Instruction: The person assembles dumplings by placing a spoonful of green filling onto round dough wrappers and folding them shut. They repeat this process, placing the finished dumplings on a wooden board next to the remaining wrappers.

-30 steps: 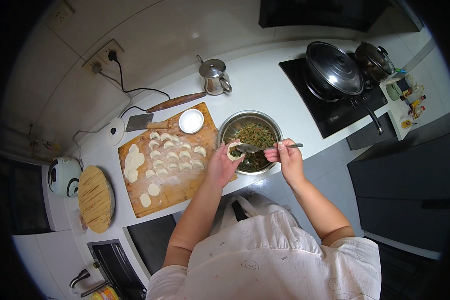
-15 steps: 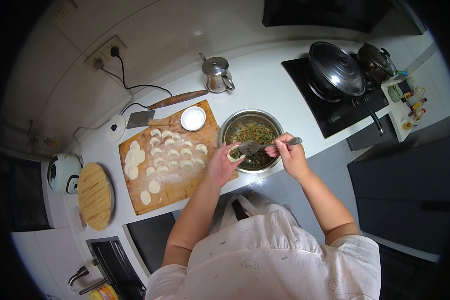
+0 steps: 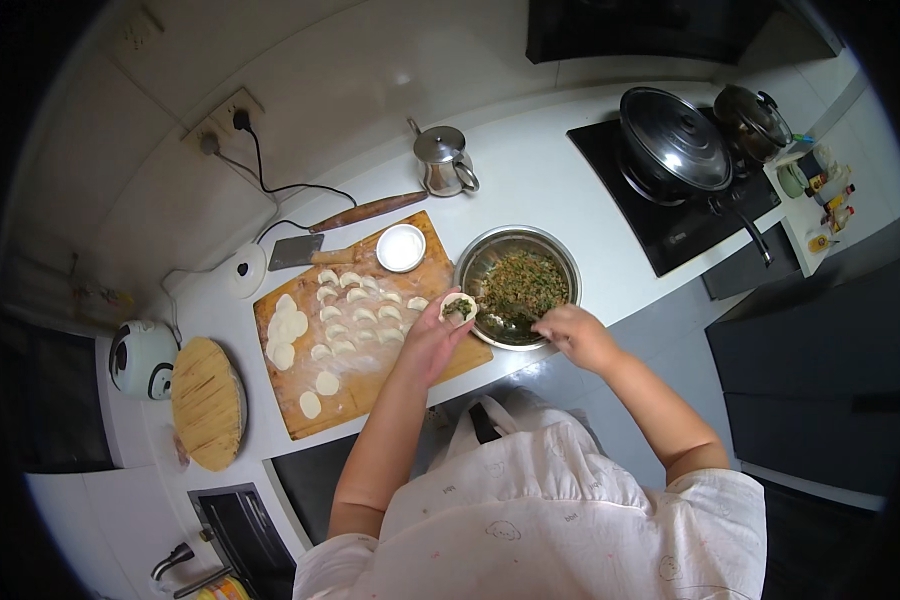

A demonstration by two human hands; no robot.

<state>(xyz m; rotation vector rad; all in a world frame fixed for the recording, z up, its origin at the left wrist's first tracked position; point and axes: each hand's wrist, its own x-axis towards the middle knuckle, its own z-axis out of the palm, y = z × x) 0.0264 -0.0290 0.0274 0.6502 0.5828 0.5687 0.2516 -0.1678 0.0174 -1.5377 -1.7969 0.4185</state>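
- Left hand is palm up over the near edge of the board, cupping a round wrapper with a dab of green filling in its middle; the grip is a loose cradle around that wrapper.
- The wrapper sits just beside the bowl's rim, at the bowl's left side.
- Right hand is at the near rim of the steel bowl, fingers curled in a narrow grip; something thin seems pinched there, but it is too small to tell what.
- The bowl stands on the white tabletop, touching the board's right end, and holds chopped green filling.
- On the floured board: rows of folded dumplings in the middle, flat wrappers stacked and scattered to the left, a small white dish at the far right corner.
- A cleaver lies at the board's far edge, a rolling pin just beyond it.
- A metal kettle stands further back.
- On the hob to the right, a lidded pan and a smaller pot.
- Far left, a round bamboo tray.
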